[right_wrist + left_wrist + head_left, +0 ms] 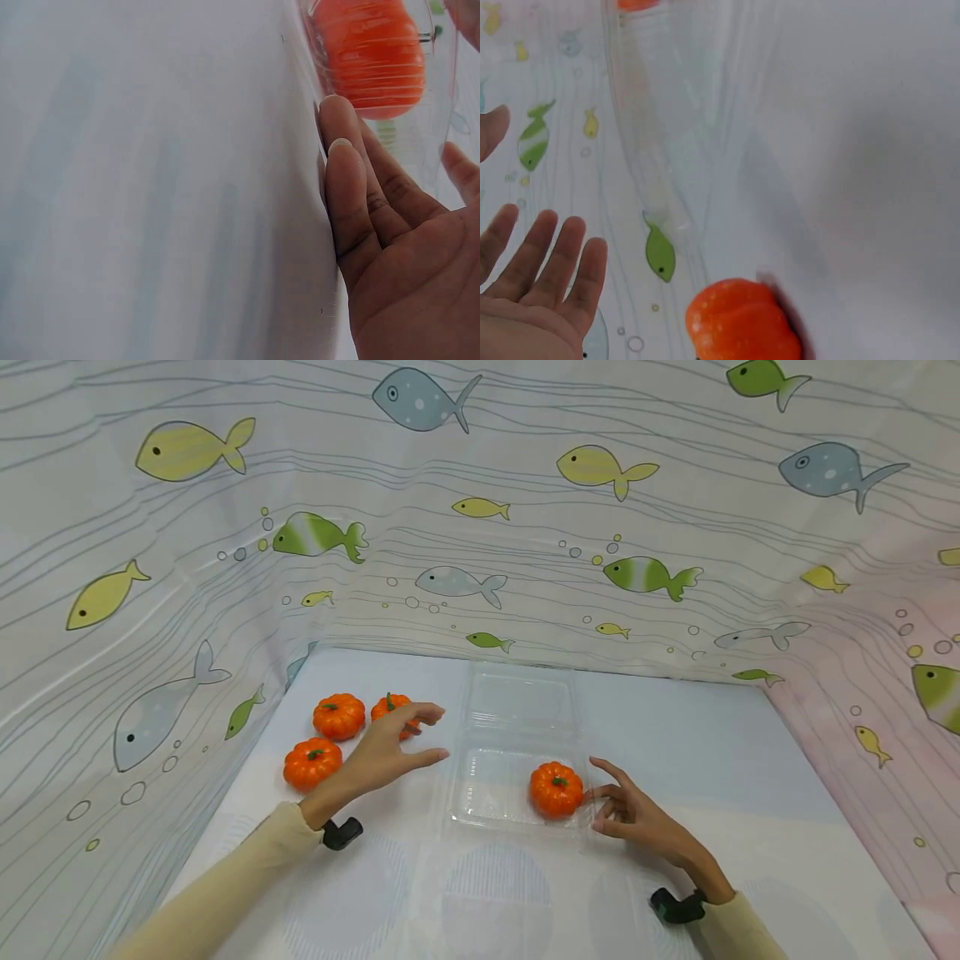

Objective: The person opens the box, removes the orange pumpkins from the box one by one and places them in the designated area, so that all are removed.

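A clear plastic clamshell box [487, 810] lies unfolded on the table, its lid [522, 697] toward the back wall. One small orange pumpkin [556, 790] sits in the right part of its base. My right hand [637, 818] is at the box's right side, fingers loosely bent; in the right wrist view the fingertips [346, 161] are close against the clear wall beside the pumpkin [375, 60]. My left hand [386, 752] hovers left of the box with thumb and fingers spread, holding nothing. It partly covers a pumpkin [390, 703] behind it.
Two more orange pumpkins, one farther back [339, 717] and one nearer [312, 764], stand at the table's left, close to my left forearm. A fish-patterned curtain [525, 543] encloses the back and sides of the white table [712, 735].
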The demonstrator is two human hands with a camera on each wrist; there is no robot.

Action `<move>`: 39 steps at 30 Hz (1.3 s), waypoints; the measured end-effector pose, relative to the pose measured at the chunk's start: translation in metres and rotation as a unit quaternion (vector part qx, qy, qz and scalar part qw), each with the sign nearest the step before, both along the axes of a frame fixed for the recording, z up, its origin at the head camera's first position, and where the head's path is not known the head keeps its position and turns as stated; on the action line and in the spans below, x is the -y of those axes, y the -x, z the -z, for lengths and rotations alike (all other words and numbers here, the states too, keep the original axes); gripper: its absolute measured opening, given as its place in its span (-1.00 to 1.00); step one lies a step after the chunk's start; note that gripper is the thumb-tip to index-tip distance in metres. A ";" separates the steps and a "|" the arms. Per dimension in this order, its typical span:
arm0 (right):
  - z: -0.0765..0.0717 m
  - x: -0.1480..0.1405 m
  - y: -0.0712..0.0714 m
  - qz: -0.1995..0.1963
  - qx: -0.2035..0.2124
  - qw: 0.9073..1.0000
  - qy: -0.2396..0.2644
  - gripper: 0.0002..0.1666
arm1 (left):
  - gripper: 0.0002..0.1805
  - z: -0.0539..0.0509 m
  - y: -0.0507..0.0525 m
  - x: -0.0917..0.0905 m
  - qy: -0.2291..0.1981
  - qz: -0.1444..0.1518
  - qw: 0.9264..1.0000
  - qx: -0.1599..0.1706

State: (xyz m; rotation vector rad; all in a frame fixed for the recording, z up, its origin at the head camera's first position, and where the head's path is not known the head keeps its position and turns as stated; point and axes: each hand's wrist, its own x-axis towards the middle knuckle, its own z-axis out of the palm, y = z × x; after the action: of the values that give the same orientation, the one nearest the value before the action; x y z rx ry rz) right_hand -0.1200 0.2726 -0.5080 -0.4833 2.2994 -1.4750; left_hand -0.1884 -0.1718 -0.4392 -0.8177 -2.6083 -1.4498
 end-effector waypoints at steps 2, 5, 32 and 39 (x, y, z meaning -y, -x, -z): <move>0.000 0.000 0.000 0.001 0.001 1.000 0.000 0.08 | -0.33 0.002 0.000 -0.009 0.003 0.017 1.000 -0.002; 0.000 -0.001 -0.001 0.000 -0.002 1.000 -0.002 0.08 | -0.33 0.006 0.000 -0.022 0.006 0.043 0.999 -0.005; 0.000 0.002 0.000 0.010 0.008 1.000 -0.005 0.08 | -0.30 0.014 -0.014 -0.113 0.043 0.190 0.980 0.045; 0.000 0.001 0.000 0.005 0.000 1.000 -0.007 0.08 | -0.30 0.013 -0.022 -0.132 0.045 0.178 0.981 0.057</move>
State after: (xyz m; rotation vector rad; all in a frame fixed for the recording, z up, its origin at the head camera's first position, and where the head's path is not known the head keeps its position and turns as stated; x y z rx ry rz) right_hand -0.1203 0.2720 -0.5084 -0.4678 2.3136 -1.4639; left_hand -0.1666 -0.0400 -0.4517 -1.3068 -2.7354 -1.5021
